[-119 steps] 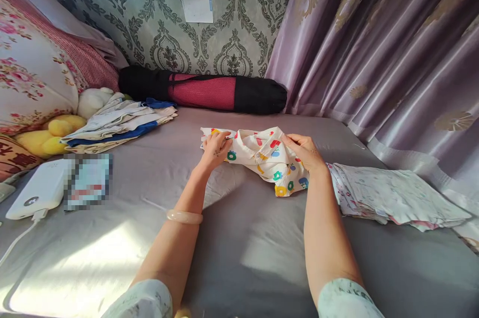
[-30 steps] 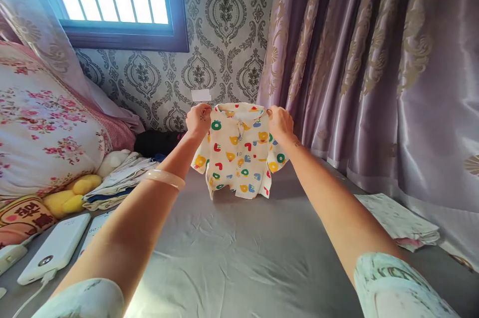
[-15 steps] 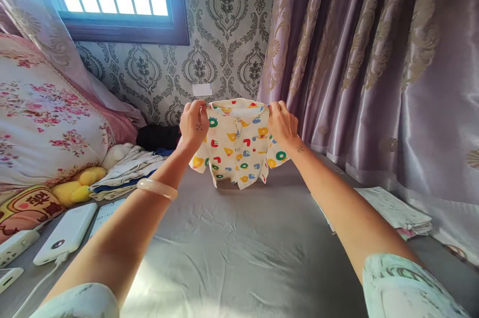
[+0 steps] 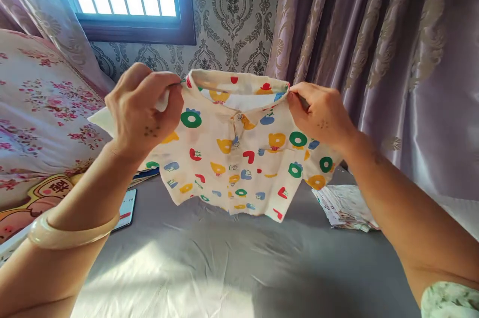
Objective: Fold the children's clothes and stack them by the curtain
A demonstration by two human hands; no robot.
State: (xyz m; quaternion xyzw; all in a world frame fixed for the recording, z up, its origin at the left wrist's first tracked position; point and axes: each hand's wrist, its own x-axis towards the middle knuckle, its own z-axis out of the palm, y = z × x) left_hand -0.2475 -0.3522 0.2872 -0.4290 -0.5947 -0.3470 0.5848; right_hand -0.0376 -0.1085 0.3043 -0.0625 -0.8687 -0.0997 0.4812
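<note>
A small cream shirt [image 4: 239,158] with a colourful print hangs between my two hands, its buttoned front towards me. At the left end of the neckline, my left hand [image 4: 144,108] pinches the shoulder, fingers closed. My right hand [image 4: 322,113] grips the opposite shoulder between thumb and fingers. The collar opening is stretched wide, and part of the inner back shows through it. Both short sleeves droop outward, partly hidden behind my hands. The hem hangs above the grey bed sheet [image 4: 209,258].
Folded clothes [image 4: 348,205] lie in a stack at the right, partly behind my forearm. A phone [image 4: 127,210] rests on the sheet at the left, near a cartoon cushion [image 4: 48,193] and a large floral pillow [image 4: 56,118]. A purple curtain [image 4: 374,58] hangs at the back right.
Both hands have lifted the shirt and brought it closer to me, so it looks larger. Its hem has risen off the sheet. The view has shifted slightly.
</note>
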